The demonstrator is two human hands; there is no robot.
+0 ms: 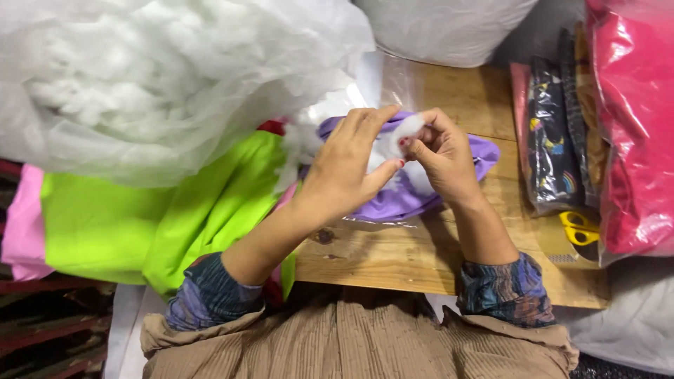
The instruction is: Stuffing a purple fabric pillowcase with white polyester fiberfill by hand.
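A purple fabric piece [393, 200] lies on a wooden table [393, 256] in front of me, with white stuffing fibre [407, 130] at its opening. My left hand [347, 165] rests on the purple fabric and pinches it beside the stuffing. My right hand [442, 158] grips the purple fabric from the right, with its fingers pressing the white fibre. Both hands meet at the tuft, thumbs touching. Part of the purple piece is hidden under my hands.
A large clear bag of white stuffing [140, 77] fills the upper left. Lime green cloth [161, 210] and pink cloth [24, 224] lie at the left. Dark patterned packaged fabric [554, 140], a red plastic-wrapped bundle [635, 126] and yellow-handled scissors [579, 228] sit at the right.
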